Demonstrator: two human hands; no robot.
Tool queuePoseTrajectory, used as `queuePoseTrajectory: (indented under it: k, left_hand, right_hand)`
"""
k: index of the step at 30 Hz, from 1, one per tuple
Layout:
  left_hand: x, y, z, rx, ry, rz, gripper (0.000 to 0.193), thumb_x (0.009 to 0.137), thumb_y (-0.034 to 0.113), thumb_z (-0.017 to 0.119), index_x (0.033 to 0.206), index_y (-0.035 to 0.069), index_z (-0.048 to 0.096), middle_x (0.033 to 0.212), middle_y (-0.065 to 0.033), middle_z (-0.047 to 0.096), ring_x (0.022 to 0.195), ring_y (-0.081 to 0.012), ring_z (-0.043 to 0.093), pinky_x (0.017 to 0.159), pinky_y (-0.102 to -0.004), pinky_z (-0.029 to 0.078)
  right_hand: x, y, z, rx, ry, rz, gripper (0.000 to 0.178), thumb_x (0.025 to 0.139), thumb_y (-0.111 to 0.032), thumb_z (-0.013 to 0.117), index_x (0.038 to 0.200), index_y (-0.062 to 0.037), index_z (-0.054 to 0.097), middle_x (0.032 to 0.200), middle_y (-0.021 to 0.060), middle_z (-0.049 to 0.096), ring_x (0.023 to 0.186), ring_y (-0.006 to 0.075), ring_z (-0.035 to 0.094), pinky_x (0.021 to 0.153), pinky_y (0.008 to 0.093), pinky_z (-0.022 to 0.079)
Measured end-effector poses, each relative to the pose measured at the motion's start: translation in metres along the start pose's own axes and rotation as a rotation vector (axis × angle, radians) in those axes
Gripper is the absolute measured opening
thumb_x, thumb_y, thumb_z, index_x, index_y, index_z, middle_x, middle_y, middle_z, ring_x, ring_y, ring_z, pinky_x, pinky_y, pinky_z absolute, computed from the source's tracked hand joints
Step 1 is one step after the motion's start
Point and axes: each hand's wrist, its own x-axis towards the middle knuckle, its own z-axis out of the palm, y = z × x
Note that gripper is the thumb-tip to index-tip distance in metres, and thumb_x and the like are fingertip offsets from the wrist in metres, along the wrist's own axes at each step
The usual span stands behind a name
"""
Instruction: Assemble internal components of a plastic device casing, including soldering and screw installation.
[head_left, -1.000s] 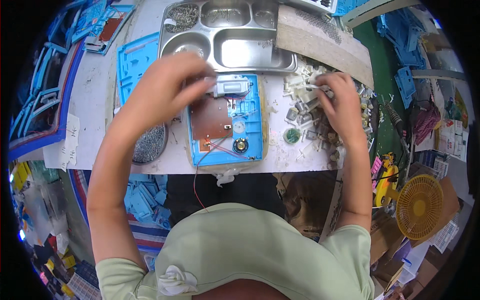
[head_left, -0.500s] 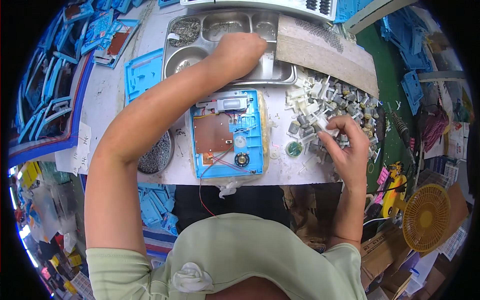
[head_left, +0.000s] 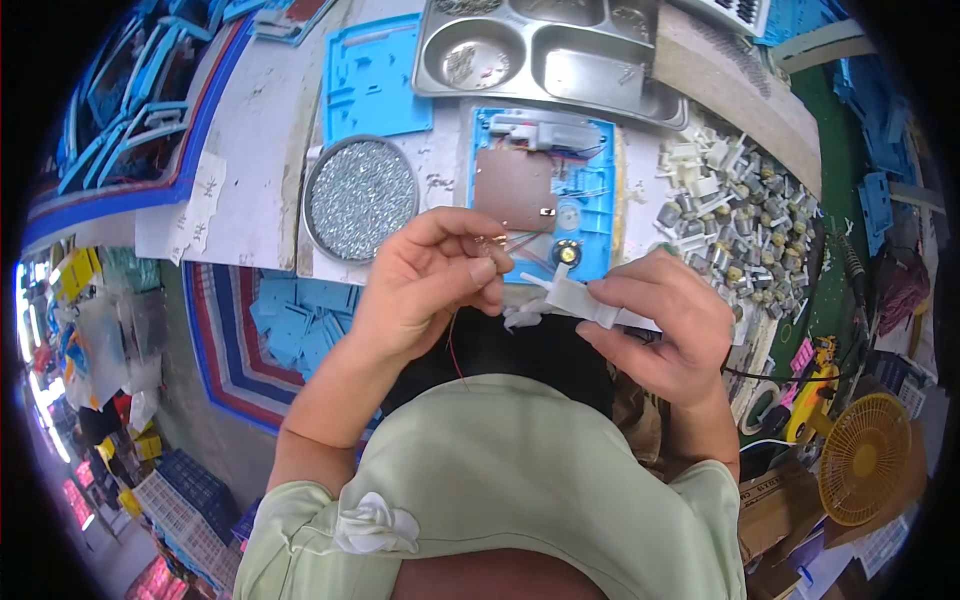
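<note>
Trainee: Where is the part, and how are the fingers set?

Instructor: The white plastic part (head_left: 575,298) is in the right hand (head_left: 665,325), gripped between thumb and fingers at the near edge of the blue case (head_left: 598,208). The left hand (head_left: 440,275) is just beside it, fingers curled toward the thumb; whether they grip anything, I cannot tell.

Trainee: How should the part be handled?

Instructor: Hold it by its body and leave the thin stem (head_left: 536,281) free; the stem would probably bend under load. Keep the fingers clear of the red wire (head_left: 452,350) below the left hand, as it could snag.

Trainee: What differs from half a second earlier?

Instructor: Then, the left hand was over the metal tray (head_left: 575,75) and the right hand at the parts pile (head_left: 740,215). Both have now come together at the case.
</note>
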Motion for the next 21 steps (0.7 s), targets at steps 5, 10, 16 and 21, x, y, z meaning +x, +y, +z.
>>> queuePoseTrajectory:
  k: [5, 10, 16, 21]
  left_hand:
    - [-0.009, -0.018, -0.013, -0.173, -0.023, -0.101, 0.02, 0.097, -0.001, 0.065, 0.117, 0.0, 0.062, 0.107, -0.0157, 0.072, 0.088, -0.0201, 0.074, 0.077, -0.0333, 0.065]
    - [-0.009, -0.025, -0.007, 0.149, -0.038, -0.029, 0.015, 0.097, 0.0, 0.065, 0.113, 0.0, 0.064, 0.101, -0.0135, 0.072, 0.087, -0.018, 0.073, 0.075, -0.0314, 0.063]
    - [0.031, 0.016, 0.011, 0.747, -0.166, 0.057, 0.019, 0.094, 0.008, 0.068, 0.109, -0.002, 0.071, 0.093, -0.0124, 0.074, 0.076, -0.018, 0.072, 0.066, -0.0312, 0.058]
    - [0.106, -0.021, 0.036, 1.791, -0.209, 0.58, 0.014, 0.09, 0.017, 0.07, 0.093, 0.004, 0.072, 0.082, -0.0143, 0.073, 0.072, -0.0313, 0.072, 0.063, -0.043, 0.056]
  right_hand:
    - [-0.002, -0.005, 0.014, -0.086, -0.049, -0.03, 0.04, 0.067, -0.003, 0.088, 0.103, -0.0042, 0.072, 0.089, 0.0095, 0.069, 0.071, 0.0265, 0.066, 0.059, 0.0353, 0.053]
    - [-0.006, -0.01, 0.013, -0.251, -0.098, -0.106, 0.042, 0.066, -0.003, 0.088, 0.105, -0.0052, 0.071, 0.091, 0.0086, 0.068, 0.071, 0.0266, 0.066, 0.059, 0.035, 0.053]
    - [-0.047, 0.02, -0.002, 0.346, 0.074, 0.251, 0.038, 0.072, 0.004, 0.085, 0.108, 0.0026, 0.072, 0.099, 0.0129, 0.07, 0.087, 0.024, 0.068, 0.073, 0.034, 0.054]
    - [-0.071, 0.027, -0.007, 0.814, 0.27, 0.467, 0.039, 0.076, 0.008, 0.084, 0.112, 0.0094, 0.07, 0.108, 0.0166, 0.068, 0.102, 0.0229, 0.066, 0.088, 0.0336, 0.053]
